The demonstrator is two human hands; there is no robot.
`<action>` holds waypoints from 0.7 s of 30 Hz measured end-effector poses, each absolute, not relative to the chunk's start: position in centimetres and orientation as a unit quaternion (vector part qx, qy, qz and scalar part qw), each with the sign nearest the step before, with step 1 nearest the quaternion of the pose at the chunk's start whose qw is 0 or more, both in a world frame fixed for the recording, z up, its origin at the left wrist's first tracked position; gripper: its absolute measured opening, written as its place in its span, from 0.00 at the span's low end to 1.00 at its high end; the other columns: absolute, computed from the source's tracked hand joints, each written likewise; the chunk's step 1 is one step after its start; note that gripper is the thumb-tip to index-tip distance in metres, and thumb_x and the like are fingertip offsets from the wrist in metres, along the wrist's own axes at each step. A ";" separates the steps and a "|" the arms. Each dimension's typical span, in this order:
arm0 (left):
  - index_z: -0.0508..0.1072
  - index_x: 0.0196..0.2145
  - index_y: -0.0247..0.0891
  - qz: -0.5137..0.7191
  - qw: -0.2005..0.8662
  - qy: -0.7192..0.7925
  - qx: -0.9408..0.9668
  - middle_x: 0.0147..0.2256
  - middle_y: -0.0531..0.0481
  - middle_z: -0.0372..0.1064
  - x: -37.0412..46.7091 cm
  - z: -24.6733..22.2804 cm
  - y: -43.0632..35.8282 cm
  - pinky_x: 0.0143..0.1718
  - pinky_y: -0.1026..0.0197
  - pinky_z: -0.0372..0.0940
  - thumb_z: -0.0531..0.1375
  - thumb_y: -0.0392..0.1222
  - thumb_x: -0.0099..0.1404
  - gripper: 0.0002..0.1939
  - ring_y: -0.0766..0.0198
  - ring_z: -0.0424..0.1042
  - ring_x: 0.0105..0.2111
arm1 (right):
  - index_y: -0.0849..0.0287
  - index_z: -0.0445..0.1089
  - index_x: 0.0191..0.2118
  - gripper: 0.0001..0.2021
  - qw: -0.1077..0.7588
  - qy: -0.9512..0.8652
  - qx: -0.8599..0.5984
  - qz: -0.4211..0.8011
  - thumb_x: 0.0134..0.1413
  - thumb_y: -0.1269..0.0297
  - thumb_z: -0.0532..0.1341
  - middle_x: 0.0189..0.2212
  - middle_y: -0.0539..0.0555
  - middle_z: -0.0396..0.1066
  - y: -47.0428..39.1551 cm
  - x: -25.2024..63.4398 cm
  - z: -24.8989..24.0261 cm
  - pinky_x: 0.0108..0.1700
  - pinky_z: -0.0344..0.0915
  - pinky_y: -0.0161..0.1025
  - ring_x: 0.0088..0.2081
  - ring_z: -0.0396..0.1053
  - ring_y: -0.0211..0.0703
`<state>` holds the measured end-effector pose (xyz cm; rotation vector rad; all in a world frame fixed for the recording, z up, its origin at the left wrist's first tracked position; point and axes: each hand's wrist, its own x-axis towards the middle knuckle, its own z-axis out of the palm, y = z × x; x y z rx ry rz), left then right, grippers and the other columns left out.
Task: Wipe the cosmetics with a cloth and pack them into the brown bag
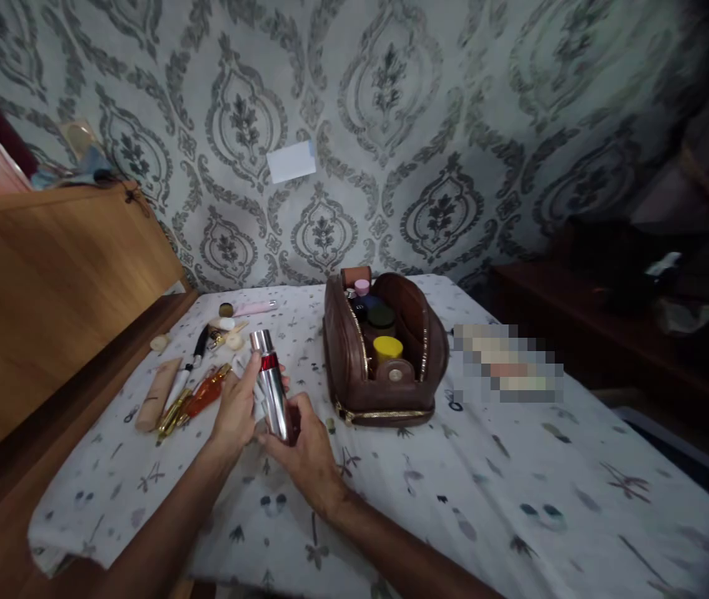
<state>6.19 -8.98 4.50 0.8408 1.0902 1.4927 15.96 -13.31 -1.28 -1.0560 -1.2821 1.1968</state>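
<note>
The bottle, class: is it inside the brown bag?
No, the left hand and right hand hold the bottle outside the bag.

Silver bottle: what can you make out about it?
The silver bottle is a slim, shiny cylinder, metallic-looking, with a glossy red band near the top and a silver end above that. It tilts, its top toward the left. The left hand holds it near the band; the right hand holds its lower end. It is left of the brown zip bag. No lettering is legible.
</note>
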 end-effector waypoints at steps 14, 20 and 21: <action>0.74 0.38 0.38 0.660 0.582 0.425 0.213 0.32 0.49 0.78 4.1 3.3 -8.2 0.36 0.60 0.73 0.60 0.58 0.64 0.19 0.60 0.78 0.34 | 0.54 0.61 0.41 0.21 0.562 -0.437 -0.315 0.627 0.51 0.46 0.65 0.27 0.45 0.61 -12.6 16.6 -1.0 0.27 0.59 0.34 0.26 0.61 0.37; 0.76 0.37 0.35 0.588 0.620 0.448 0.266 0.34 0.44 0.79 5.5 2.6 -10.5 0.42 0.55 0.72 0.56 0.69 0.60 0.31 0.54 0.78 0.39 | 0.57 0.58 0.51 0.16 0.514 -0.629 -0.416 0.408 0.59 0.60 0.57 0.39 0.55 0.70 -13.4 16.6 -1.7 0.43 0.66 0.43 0.39 0.69 0.47; 0.76 0.37 0.35 0.580 0.615 0.451 0.286 0.34 0.43 0.79 6.0 2.4 -11.0 0.42 0.55 0.71 0.57 0.70 0.58 0.32 0.54 0.77 0.40 | 0.58 0.56 0.54 0.18 0.501 -0.651 -0.425 0.381 0.59 0.63 0.55 0.44 0.58 0.70 -13.5 16.5 -2.0 0.46 0.65 0.46 0.43 0.69 0.50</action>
